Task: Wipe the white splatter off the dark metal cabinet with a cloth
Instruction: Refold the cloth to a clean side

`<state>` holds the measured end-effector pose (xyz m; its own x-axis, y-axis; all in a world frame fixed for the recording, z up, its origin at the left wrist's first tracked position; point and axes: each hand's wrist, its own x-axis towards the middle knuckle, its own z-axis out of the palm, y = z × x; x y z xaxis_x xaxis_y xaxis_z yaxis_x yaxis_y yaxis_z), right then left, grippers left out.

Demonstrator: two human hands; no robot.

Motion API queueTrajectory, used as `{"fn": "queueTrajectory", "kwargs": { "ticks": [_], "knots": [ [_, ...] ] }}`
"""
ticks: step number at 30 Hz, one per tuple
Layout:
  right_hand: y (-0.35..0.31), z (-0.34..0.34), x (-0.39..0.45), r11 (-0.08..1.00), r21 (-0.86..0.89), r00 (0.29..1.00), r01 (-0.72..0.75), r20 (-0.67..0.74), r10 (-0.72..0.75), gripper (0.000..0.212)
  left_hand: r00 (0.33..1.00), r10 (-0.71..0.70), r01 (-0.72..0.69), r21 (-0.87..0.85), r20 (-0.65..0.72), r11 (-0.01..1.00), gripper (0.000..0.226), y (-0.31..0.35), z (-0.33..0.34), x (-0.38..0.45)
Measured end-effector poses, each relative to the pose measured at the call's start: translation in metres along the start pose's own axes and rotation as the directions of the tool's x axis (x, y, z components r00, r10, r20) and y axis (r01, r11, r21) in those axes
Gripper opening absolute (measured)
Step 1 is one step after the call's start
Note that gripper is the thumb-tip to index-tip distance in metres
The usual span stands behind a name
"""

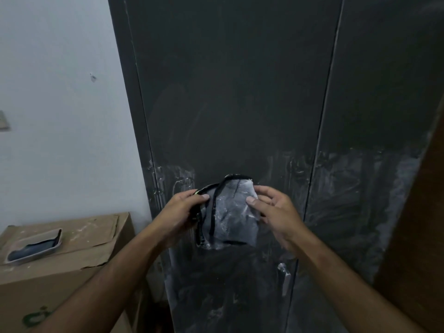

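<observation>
refolding looks like the step in hand, judged from the head view: the left hand [185,207] pinches the left edge of the grey, white-smeared rag with black stitched edging [230,212], thumb on its front, while the right hand [271,207] grips the right edge, thumb pressed on the face and fingers curled behind. both hands hold it spread just in front of the tall dark grey metal cabinet [228,92], at about the middle of the left door; whether the rag touches the metal cannot be told. to do this well, i would turn the chalky face inward so a cleaner side meets the door, bunch the cloth into a firm pad, and then wipe in overlapping passes from the clean upper zone downward, since a loaded rag will likely only smear. the white splatter [341,179] lies as a streaky, hazy band across the lower half of both doors, thick near the left door's edge and around the small metal door handle [283,275], with the upper panels looking dark and mostly clear save faint swirls. to the left stands a brown cardboard box [72,260] carrying a shallow grey tray [36,246] against the pale wall [60,92].
</observation>
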<state>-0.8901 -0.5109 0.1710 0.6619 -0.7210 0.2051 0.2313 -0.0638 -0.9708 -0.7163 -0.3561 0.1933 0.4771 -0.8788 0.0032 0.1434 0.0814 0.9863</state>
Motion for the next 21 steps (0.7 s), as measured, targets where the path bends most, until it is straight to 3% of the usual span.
{"fn": "queueTrajectory", "kwargs": {
  "ticks": [5, 7, 10, 14, 15, 18, 21],
  "knots": [
    [-0.004, 0.008, 0.000, 0.996, 0.080, 0.999, -0.036, 0.038, 0.033, 0.023, 0.993, -0.044, 0.025, 0.172, 0.108, 0.985, 0.047, 0.006, -0.004, -0.003],
    [-0.003, 0.009, 0.003, 0.997, 0.064, 0.999, -0.045, 0.012, 0.044, 0.026, 0.995, -0.032, 0.019, 0.146, 0.092, 0.989, 0.044, 0.008, -0.002, -0.002],
    [-0.003, 0.009, 0.001, 0.987, -0.156, 1.000, 0.021, -0.016, -0.024, 0.022, 0.998, 0.000, -0.005, 0.079, 0.066, 0.997, 0.030, 0.009, 0.004, -0.003],
    [0.006, 0.023, -0.006, 0.929, -0.366, 0.992, 0.050, 0.128, -0.003, 0.064, 0.990, 0.004, -0.014, 0.075, 0.141, 0.997, 0.030, 0.008, 0.009, -0.002],
    [0.010, 0.026, -0.006, 0.925, -0.375, 0.989, 0.057, 0.150, 0.000, 0.060, 0.988, 0.008, -0.021, 0.084, 0.152, 0.996, 0.031, 0.007, 0.010, 0.000],
    [0.013, 0.025, -0.003, 0.955, -0.287, 0.979, 0.075, 0.201, -0.017, 0.022, 0.988, 0.048, -0.069, 0.140, 0.149, 0.988, 0.026, 0.003, 0.007, 0.003],
    [0.007, 0.013, 0.002, 0.976, -0.212, 0.979, 0.059, 0.203, -0.015, 0.017, 0.989, 0.108, -0.128, 0.208, 0.105, 0.970, 0.020, 0.006, -0.002, 0.003]
  ]
}}
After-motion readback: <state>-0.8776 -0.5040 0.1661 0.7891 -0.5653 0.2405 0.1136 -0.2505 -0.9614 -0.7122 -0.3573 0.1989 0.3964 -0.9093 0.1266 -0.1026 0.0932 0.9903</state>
